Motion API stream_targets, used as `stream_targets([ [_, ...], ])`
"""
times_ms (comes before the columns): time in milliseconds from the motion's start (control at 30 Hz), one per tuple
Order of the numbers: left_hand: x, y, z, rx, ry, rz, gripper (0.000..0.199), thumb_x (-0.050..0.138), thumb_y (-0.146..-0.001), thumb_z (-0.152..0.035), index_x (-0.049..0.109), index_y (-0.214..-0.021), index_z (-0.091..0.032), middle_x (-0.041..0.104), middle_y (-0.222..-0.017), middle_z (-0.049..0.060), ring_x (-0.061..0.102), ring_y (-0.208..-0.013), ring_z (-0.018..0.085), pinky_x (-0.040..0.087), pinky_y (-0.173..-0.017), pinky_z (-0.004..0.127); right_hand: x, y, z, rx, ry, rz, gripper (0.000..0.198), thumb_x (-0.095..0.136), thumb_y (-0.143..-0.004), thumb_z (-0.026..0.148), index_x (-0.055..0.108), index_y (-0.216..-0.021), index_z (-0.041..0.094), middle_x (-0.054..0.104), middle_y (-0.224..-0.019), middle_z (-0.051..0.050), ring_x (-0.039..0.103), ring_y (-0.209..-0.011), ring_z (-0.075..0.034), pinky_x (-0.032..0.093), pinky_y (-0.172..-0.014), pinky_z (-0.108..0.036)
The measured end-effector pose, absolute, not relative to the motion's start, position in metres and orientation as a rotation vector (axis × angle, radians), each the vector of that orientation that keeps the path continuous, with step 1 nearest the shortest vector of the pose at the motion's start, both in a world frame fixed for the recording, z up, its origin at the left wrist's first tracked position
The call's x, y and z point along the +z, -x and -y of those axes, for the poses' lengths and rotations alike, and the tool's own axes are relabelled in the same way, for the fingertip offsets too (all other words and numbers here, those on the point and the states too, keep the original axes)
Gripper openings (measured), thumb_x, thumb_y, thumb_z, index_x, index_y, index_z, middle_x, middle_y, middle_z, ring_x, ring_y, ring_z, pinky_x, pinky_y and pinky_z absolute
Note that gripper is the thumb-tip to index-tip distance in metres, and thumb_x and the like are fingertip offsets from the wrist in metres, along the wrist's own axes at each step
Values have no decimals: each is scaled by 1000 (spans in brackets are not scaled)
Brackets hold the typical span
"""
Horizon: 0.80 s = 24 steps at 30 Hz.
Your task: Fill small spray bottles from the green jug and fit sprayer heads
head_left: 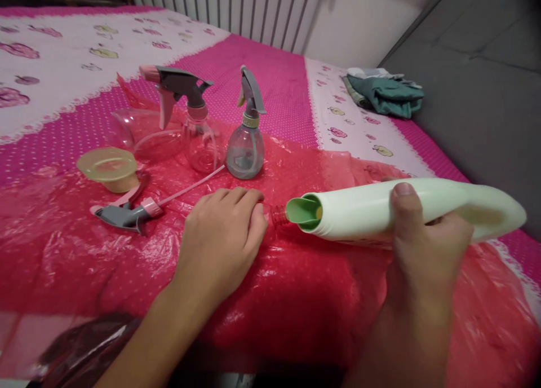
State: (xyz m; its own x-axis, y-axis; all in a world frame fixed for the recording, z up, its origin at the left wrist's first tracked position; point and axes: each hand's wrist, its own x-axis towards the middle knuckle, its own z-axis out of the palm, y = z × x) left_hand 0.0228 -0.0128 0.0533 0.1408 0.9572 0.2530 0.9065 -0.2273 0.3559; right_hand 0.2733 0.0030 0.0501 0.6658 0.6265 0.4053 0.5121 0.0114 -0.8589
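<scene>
My right hand [422,219] is wrapped round a pale green detergent bottle [359,207], tipped nearly level with its mouth to the left. The green pouring spout [302,210] reaches the threaded neck of a clear bottle [279,215]. Closed round that bottle is my left hand [226,230], which hides most of its body. I cannot make out any liquid flowing. Left of my left hand lies a grey and pink spray head [131,214] with its thin tube. A yellow cap [107,168] rests just behind it.
Two spray bottles stand behind my left hand: a pink-trimmed one [203,145] and a yellow-collared one [245,151] with some liquid. A clear bottle [146,131] lies beside them. Red plastic sheeting [296,298] covers the bed. Folded clothes [384,92] lie near the grey headboard [482,95].
</scene>
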Motion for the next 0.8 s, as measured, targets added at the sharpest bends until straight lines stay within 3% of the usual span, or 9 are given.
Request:
stream_targets([
  [800, 52, -23, 13, 696, -2295, -1868, 40, 36, -105, -30, 75, -106, -23, 81, -106, 12, 72, -98, 34, 55, -88, 52, 49, -275, -3, 120, 1659, 942, 58, 79, -71, 72, 74, -86, 16, 71, -76, -3, 69, -78, -29, 49, -72, -44],
])
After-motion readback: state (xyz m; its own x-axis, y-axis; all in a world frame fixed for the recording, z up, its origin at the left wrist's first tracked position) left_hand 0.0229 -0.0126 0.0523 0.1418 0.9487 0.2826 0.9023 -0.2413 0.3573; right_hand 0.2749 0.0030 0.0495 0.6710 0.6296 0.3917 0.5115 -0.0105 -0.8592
